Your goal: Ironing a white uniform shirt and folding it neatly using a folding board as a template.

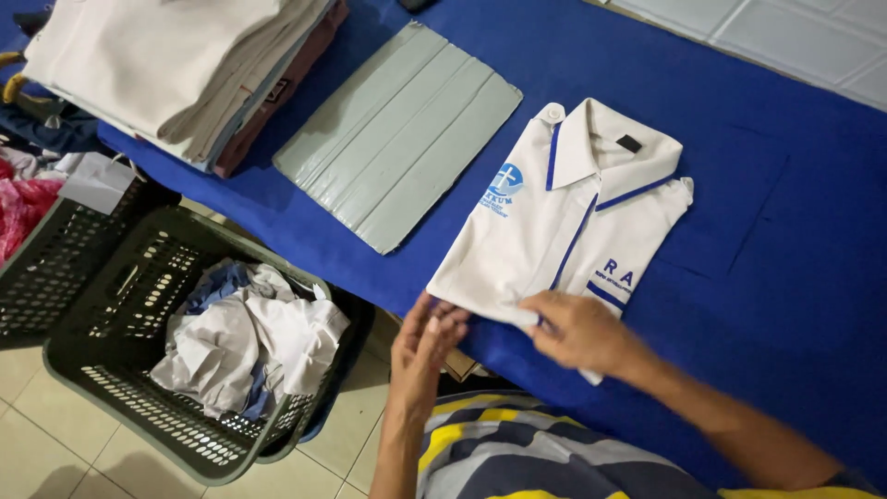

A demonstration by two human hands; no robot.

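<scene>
**A:** Where does the folded shirt (562, 226) lie?

**B:** It lies flat on the blue table (785, 185), collar away from the person, its lower edge at the table's near border. The right hand (580, 331) rests on this lower edge; the fingers are curled down and seem to pinch the hem. The left hand (427, 344) is just beside the shirt's lower left corner, fingers straight and close together, holding nothing that one can see.

**A:** How will it handle?

**B:** It looks like light, soft cloth, white with blue trim (the collar is the only stiffer part). It will probably sag when it is lifted by one point, so the judgement is to support both lower corners or slide the hands under it.

**A:** And around it?

**B:** A grey ribbed board (399, 134), flat and stiff, lies to the left. Further left stands a stack of folded clothes (176, 69). On the tiled floor, a dark plastic basket (102, 370) with holes contains crumpled white and blue laundry (249, 342).
</scene>
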